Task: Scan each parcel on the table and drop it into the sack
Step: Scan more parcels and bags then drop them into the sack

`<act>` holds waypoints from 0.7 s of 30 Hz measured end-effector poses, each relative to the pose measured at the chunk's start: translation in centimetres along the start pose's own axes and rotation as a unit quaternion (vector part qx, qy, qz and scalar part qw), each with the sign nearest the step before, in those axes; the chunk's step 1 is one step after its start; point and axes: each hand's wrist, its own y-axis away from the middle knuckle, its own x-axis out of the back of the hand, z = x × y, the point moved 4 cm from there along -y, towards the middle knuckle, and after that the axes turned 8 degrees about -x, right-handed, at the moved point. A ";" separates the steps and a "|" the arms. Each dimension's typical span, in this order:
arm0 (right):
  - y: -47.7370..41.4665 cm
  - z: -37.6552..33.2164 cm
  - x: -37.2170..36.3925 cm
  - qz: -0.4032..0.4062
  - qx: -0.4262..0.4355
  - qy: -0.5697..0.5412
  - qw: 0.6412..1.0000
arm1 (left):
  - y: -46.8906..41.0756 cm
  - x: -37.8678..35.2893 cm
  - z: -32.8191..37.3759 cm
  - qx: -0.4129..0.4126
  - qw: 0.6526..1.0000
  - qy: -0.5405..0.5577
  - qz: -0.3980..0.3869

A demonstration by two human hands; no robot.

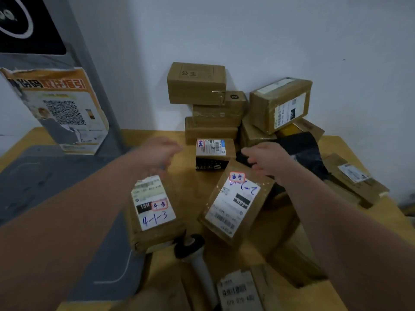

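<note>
The fingers (252, 163) of the right hand (267, 161) are bent and close together at the far edge of the tilted parcel (233, 203), which lies just beyond and to the right of the scanner (193, 250). Whether they have closed on the cardboard or only touch it, or the black wrapping (307, 149) behind it, cannot be told. The left hand (157, 153), beyond the scanner and to its left, is smeared by motion. Its fingers look loosely curled over the far end of the 4-1-3 parcel (152, 207), but its grip cannot be read either. Both parcels lie label up, the scanner between their near corners on the table (188, 182) with no hand on it. To do this step well, I would commit to one parcel only and take it by the cardboard edges so the barcode stays uncovered. The other hand would then be free to bring the scanner squarely over the label. The tilted parcel rests on others, so lifting it straight up seems wise to avoid dragging its neighbours. No sack can be made out anywhere. Far beyond the scanner a stack of boxes (196, 84) hides its labels, and the small black box (212, 153) before it is too blurred to read. A labelled parcel (240, 290) nearer than the scanner is cut off by the frame.
</note>
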 end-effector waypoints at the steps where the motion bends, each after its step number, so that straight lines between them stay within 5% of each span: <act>1: -1.5 -0.6 0.2 0.008 -0.014 -0.060 0.998 | -1.4 0.4 0.4 0.010 0.999 0.045 0.025; 5: -7.8 -2.9 0.0 -0.009 -0.061 -0.175 0.983 | -7.9 1.6 1.1 0.036 0.985 0.150 0.077; 21: -25.1 -4.2 -6.1 -0.072 -0.080 -0.338 0.935 | -24.5 -4.1 -4.0 0.089 0.965 0.222 0.106</act>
